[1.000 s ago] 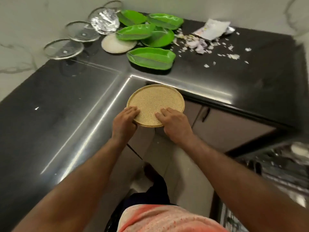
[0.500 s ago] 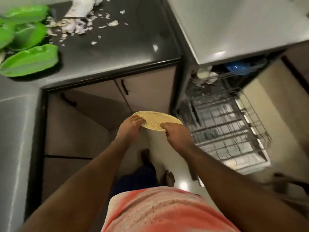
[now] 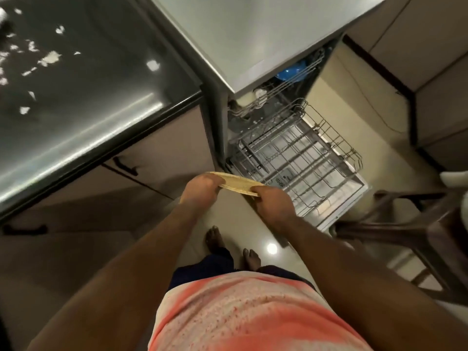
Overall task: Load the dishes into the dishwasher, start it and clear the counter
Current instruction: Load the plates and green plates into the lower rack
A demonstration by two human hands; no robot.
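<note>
Both hands hold a round tan speckled plate (image 3: 238, 184), seen nearly edge-on, in front of the open dishwasher. My left hand (image 3: 200, 190) grips its left rim and my right hand (image 3: 273, 202) grips its right rim. The plate hovers over the near left corner of the pulled-out lower rack (image 3: 298, 160), a grey wire basket with nothing visible in it. The upper rack (image 3: 283, 87), pushed in under the dishwasher's grey top, carries a blue bowl (image 3: 291, 72) and some white pieces.
The black counter (image 3: 88, 84) on the left carries scattered white scraps (image 3: 49, 58). Beige cabinet doors with black handles (image 3: 125, 166) sit beneath it. A dark wooden chair (image 3: 417, 231) stands right of the dishwasher door. My bare feet (image 3: 215, 240) are on the glossy floor.
I lifted the plate off the counter and turned right toward the dishwasher. The plate has come closer to the lower rack and tilted toward edge-on. The green dishes left the view.
</note>
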